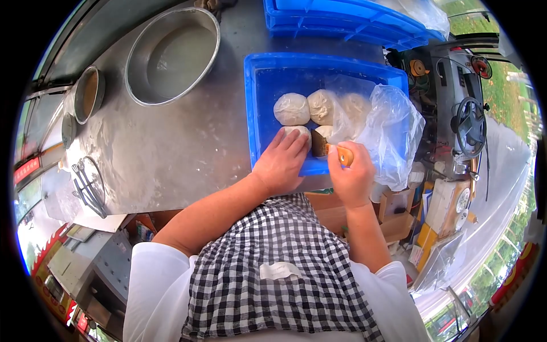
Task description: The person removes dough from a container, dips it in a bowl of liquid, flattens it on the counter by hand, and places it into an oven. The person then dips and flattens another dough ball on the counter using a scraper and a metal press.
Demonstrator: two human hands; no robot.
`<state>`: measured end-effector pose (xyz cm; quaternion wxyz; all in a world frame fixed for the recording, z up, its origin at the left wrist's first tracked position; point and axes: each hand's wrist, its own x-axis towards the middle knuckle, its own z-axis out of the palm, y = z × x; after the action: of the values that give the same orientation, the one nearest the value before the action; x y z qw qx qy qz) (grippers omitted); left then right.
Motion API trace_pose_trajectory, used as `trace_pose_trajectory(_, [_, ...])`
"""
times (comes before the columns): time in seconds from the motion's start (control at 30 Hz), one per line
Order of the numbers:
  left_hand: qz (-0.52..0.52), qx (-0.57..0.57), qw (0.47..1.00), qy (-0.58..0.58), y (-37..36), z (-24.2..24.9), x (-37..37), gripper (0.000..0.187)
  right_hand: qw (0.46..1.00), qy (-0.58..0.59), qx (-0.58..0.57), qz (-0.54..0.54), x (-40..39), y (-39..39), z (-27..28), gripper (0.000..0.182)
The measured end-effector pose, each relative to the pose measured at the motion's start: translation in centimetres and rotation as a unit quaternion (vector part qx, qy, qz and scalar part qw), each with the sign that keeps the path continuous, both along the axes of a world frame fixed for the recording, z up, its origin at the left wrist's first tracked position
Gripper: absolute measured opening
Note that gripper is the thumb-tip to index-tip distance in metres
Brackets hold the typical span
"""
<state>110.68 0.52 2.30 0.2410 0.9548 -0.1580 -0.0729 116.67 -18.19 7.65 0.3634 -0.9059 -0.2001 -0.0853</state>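
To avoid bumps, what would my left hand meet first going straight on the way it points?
Your left hand would first meet the near-left dough ball, which it seems to touch, though depth is unclear.

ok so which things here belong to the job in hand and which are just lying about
In use:
- dough balls, one under the left hand
- scraper, in the right hand
- blue tray holding the dough
- plastic sheet, partly over it

Apparently just lying about:
- large metal bowl
- smaller bowl
- dark utensils
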Motion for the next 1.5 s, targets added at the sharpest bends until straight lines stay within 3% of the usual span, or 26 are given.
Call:
trace_pose_trajectory(0.17, [-0.002, -0.003, 1.000, 0.007, 0.0, -0.1, 0.1, 0.076, 0.999, 0.026, 0.024, -0.019, 0.3, -1.0, -1.4, 0.017])
trace_pose_trajectory(0.27, [-0.010, 0.002, 1.000, 0.021, 0.1, 0.3, 0.1, 0.078, 0.989, 0.112, 0.061, -0.077, 0.6, -2.9, -2.8, 0.016])
trace_pose_trajectory(0.37, [0.005, -0.015, 1.000, 0.025, 0.1, 0.4, -0.1, 0.082, 0.924, 0.296, 0.185, -0.156, 1.0, -4.0, -3.0, 0.019])
trace_pose_trajectory(0.57, [0.124, -0.042, 0.985, 0.110, -0.8, 0.3, -1.1, 0.108, 0.849, 0.408, 0.292, -0.165, 2.6, -5.2, -3.3, 0.022])
trace_pose_trajectory(0.67, [0.162, -0.051, 0.971, 0.166, -0.8, 0.8, -1.1, 0.118, 0.818, 0.454, 0.294, -0.196, 3.4, -5.5, -2.6, 0.024])
trace_pose_trajectory(0.77, [0.185, -0.063, 0.964, 0.182, -1.0, 0.7, -1.1, 0.123, 0.823, 0.458, 0.281, -0.182, 3.5, -5.1, -2.7, 0.026])
trace_pose_trajectory(0.87, [0.192, -0.064, 0.966, 0.163, -1.2, -0.4, -0.9, 0.129, 0.813, 0.494, 0.262, -0.160, 4.0, -4.0, -3.3, 0.026])
trace_pose_trajectory(1.07, [0.212, -0.043, 0.961, 0.175, -1.1, 2.2, -0.4, 0.132, 0.787, 0.530, 0.295, -0.115, 3.3, -1.7, -3.4, 0.024])
trace_pose_trajectory(1.17, [0.328, -0.252, 0.872, 0.261, 0.4, 3.1, 1.2, 0.125, 0.803, 0.499, 0.308, -0.109, 2.3, -0.5, -2.2, 0.023])
trace_pose_trajectory(1.27, [0.346, -0.258, 0.888, 0.159, 1.0, 0.6, -0.1, 0.108, 0.854, 0.433, 0.282, -0.063, 1.3, 0.4, 0.8, 0.021])
trace_pose_trajectory(1.37, [0.400, -0.344, 0.840, 0.124, 2.0, 3.3, -0.4, 0.086, 0.865, 0.393, 0.305, -0.061, 1.2, 1.2, 4.4, 0.022])
trace_pose_trajectory(1.5, [0.440, -0.665, 0.551, 0.243, 6.6, 5.5, 0.5, 0.050, 0.839, 0.378, 0.386, -0.059, 1.7, 1.7, 6.2, 0.024])
